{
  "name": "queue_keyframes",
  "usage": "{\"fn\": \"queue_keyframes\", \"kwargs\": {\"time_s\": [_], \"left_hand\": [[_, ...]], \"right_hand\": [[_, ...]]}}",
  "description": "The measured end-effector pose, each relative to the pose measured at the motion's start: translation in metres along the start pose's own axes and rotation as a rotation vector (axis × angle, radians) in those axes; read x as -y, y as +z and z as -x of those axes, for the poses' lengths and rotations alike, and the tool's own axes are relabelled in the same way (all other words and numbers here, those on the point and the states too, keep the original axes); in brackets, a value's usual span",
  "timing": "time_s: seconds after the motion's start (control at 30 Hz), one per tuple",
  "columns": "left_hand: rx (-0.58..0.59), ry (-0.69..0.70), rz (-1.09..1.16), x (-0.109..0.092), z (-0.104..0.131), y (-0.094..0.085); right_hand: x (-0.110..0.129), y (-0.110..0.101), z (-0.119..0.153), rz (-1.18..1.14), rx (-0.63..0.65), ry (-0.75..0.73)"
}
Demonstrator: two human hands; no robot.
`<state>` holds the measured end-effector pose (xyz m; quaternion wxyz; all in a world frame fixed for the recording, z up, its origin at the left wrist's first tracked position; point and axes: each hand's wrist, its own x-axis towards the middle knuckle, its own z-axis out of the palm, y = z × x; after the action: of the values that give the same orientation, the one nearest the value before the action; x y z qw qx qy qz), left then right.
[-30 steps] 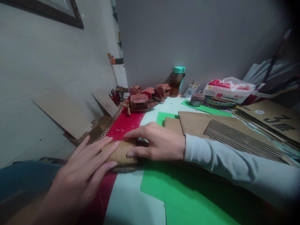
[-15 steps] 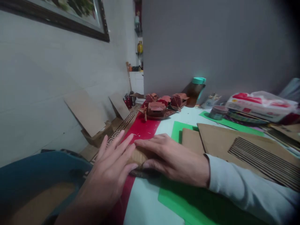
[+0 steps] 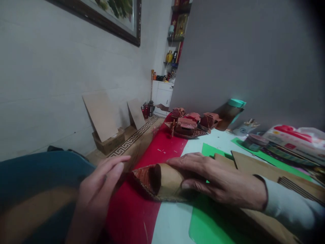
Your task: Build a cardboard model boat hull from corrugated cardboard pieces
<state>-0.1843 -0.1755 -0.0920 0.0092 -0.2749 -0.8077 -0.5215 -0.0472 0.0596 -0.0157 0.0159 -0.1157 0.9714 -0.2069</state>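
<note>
A small cardboard model boat (image 3: pixel 146 179) lies at the near edge of the table, with a reddish-brown ribbed, pointed end and a plain tan arched cover (image 3: pixel 170 179). My right hand (image 3: pixel 215 179) grips the arched cover, fingers over its top and thumb low on the near side; the boat's other end is hidden beneath it. Just left of the pointed tip is my left hand (image 3: pixel 98 189), empty, its fingers stretched out and apart from the boat.
Finished reddish-brown model boats (image 3: pixel 188 127) stand behind on a red cloth (image 3: pixel 134 203). A green mat (image 3: pixel 210 220), cardboard sheets (image 3: pixel 254 162), a teal-lidded bottle (image 3: pixel 231 113) and a plastic-wrapped pack (image 3: pixel 291 139) occupy the right. A blue chair (image 3: pixel 45 166) is at left.
My left hand has come off the boat and drawn back left, uncovering the ribbed pointed end. My right hand stays on the arched cover. The view has turned left and tilted.
</note>
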Motion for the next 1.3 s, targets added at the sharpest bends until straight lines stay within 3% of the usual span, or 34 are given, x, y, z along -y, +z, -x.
{"fn": "queue_keyframes", "kwargs": {"time_s": [0.13,0.23,0.3,0.33,0.47,0.67,0.97,1.3], "left_hand": [[0.078,0.060,0.004,0.011,0.005,-0.005],[0.195,0.144,0.012,0.017,-0.009,-0.008],[0.181,0.194,0.006,0.016,-0.026,-0.009],[0.162,0.230,0.010,0.014,-0.036,-0.008],[0.390,0.366,-0.020,-0.006,-0.065,0.004],[0.632,0.545,-0.118,-0.041,-0.075,0.028],[0.621,0.768,-0.244,-0.050,-0.075,0.034],[0.724,0.709,-0.293,-0.047,-0.080,0.038]], "right_hand": [[-0.002,-0.002,0.004,0.011,0.008,-0.016],[-0.002,-0.001,0.008,0.003,0.007,0.033],[0.001,0.000,0.009,0.016,0.005,0.069],[0.002,0.001,0.009,0.024,0.007,0.079],[0.007,0.002,0.008,0.041,0.009,0.056],[0.012,0.002,0.009,0.025,0.010,0.063],[0.007,0.003,0.012,0.013,-0.024,0.050],[0.007,-0.006,0.007,0.045,0.026,0.040]]}}
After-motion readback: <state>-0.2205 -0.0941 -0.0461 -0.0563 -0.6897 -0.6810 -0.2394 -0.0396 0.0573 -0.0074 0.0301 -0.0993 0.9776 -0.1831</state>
